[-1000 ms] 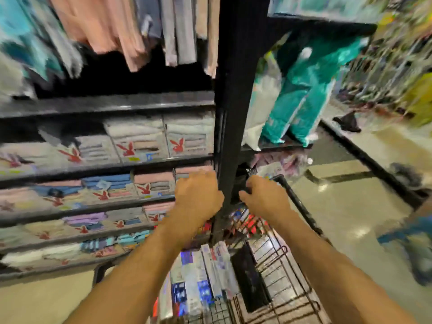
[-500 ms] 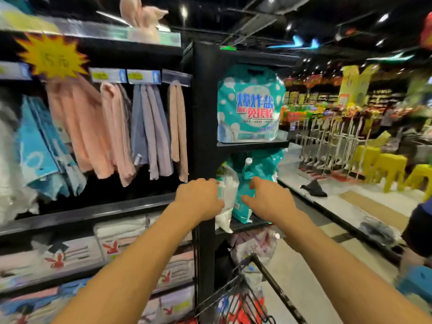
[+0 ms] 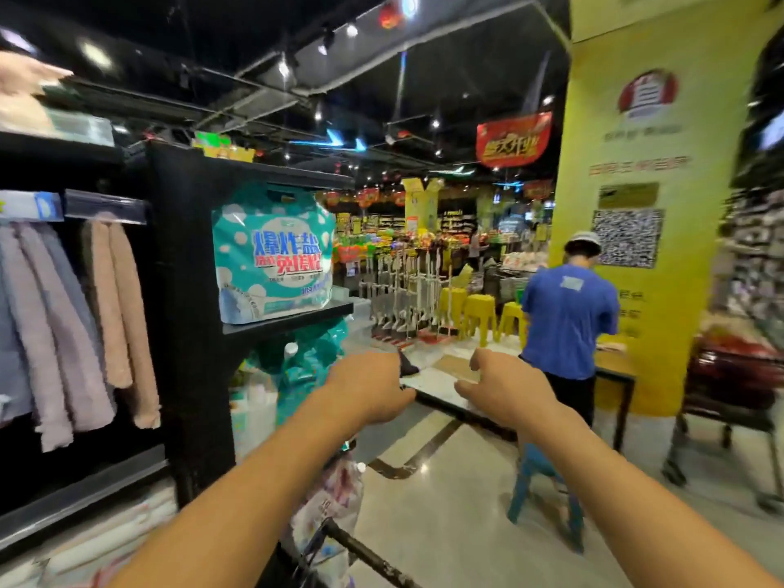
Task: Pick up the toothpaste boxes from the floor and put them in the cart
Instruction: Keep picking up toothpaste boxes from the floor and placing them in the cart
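We're seeing open floor (image 3: 445,524) running fwd, centre to right, btwn and below both hands. On our left the black shelf upright (image 3: 191,333), w/ a teal bag (image 3: 271,256) sitting on its ledge, is walling that side, near the left hand (image 3: 369,388). Ahead-right, a person in a blue shirt (image 3: 568,316) and a blue stool (image 3: 524,490) are blocking the lane past the right hand (image 3: 505,392), w/ a yellow pillar (image 3: 662,163) standing behind. The cart (image 3: 369,555) rim is sitting low under our arms.
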### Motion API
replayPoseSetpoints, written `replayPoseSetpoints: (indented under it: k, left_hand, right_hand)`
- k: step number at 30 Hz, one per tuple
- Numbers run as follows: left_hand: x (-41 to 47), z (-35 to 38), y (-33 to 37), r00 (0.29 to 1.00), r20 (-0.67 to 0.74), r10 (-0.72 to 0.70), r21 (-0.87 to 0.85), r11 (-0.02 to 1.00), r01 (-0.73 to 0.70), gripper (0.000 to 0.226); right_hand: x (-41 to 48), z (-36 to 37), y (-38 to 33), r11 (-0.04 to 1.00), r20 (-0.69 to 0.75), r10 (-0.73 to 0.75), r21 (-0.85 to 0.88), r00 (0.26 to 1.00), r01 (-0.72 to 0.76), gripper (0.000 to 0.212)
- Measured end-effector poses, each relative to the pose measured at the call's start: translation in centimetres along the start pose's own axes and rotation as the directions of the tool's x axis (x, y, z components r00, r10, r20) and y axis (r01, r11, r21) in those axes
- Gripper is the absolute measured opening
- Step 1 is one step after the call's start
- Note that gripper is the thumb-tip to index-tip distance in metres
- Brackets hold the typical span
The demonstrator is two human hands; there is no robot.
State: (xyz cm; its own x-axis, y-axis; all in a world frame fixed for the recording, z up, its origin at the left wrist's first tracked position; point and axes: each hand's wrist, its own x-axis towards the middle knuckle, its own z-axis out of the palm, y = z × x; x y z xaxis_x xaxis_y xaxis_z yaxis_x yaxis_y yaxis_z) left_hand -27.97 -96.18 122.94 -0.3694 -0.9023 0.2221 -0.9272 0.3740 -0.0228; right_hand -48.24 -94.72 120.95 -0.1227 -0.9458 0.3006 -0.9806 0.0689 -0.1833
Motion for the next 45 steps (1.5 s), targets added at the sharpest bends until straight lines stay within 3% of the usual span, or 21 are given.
replayPoseSetpoints:
  k: [8,15,21,28,37,45]
  left_hand:
    - [4.4,1.2,15.3,0.946,-0.040,0.321,-0.068,0.944,-0.323,0.051]
    - [6.9,1.9,29.1,0.894,-0.023,0.448,-0.091,0.889,-0.448,0.043]
    - [8.9,3.3,38.4,0.895,-0.031,0.446,-0.117,0.887,-0.446,0.039]
    - [14.5,4.5,44.1,0.923,0.032,0.384,-0.122,0.918,-0.378,0.045]
    - [26.3,8.6,46.5,0.959,0.026,0.282,-0.131,0.952,-0.276,0.046]
    - [38.0,11.9,45.0,0.995,0.029,0.095,-0.173,0.981,-0.089,0.054]
  right_hand:
    - [-6.9,-5.3,15.1,0.923,-0.066,0.365,-0.104,0.929,-0.370,0.035]
    - [-11.7,-9.8,27.4,0.850,-0.089,0.502,-0.130,0.860,-0.510,0.033]
    - [-12.3,-9.9,36.6,0.858,-0.081,0.480,-0.164,0.874,-0.486,0.037]
    - [-8.1,-8.8,44.4,0.901,-0.031,0.415,-0.129,0.910,-0.415,0.040]
    - [5.4,-5.4,52.2,0.955,-0.043,0.257,-0.139,0.965,-0.261,0.041]
    - [20.8,-0.6,56.9,0.991,-0.041,0.098,-0.085,0.994,-0.101,0.037]
